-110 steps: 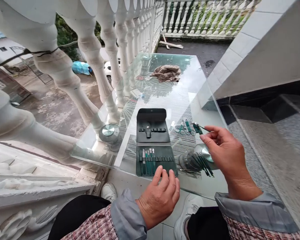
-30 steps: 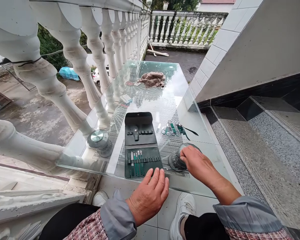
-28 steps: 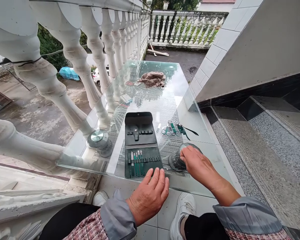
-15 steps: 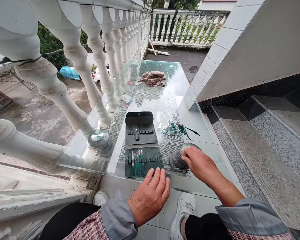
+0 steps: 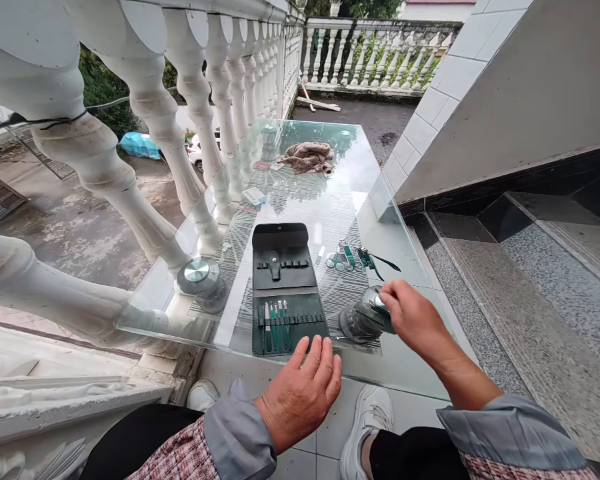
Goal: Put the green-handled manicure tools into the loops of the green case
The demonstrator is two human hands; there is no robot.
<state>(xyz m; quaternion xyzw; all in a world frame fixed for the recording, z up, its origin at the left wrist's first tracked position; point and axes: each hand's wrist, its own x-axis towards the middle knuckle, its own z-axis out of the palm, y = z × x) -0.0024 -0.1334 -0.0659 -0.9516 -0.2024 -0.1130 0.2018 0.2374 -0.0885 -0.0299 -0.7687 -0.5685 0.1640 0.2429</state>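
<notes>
An open black manicure case [image 5: 300, 275] lies unfolded on the glass table [image 5: 240, 253]. Several slim green-handled tools [image 5: 275, 327] sit in the loops of its lower left part; the other loops hold nothing. My left hand [image 5: 303, 390] rests with fingers outstretched at the case's lower right corner. To the right, my right hand [image 5: 417, 320] has its fingertips pinched together; what they hold is hidden. Below those fingertips lie thin green tools [image 5: 371, 313]. Farther back are nail clippers [image 5: 347, 255], small scissors [image 5: 334, 264] and dark-handled nippers [image 5: 380, 259].
A crumpled brown cloth [image 5: 307, 158] and a small card box [image 5: 254, 196] lie farther up the table. Round metal-capped supports [image 5: 199, 271] stand beneath the glass. White balusters [image 5: 153, 120] line the left; stone steps [image 5: 485, 280] rise on the right.
My right hand has shifted to the right and slightly up, uncovering thin green tools near its fingertips. My left hand stays at the case's corner.
</notes>
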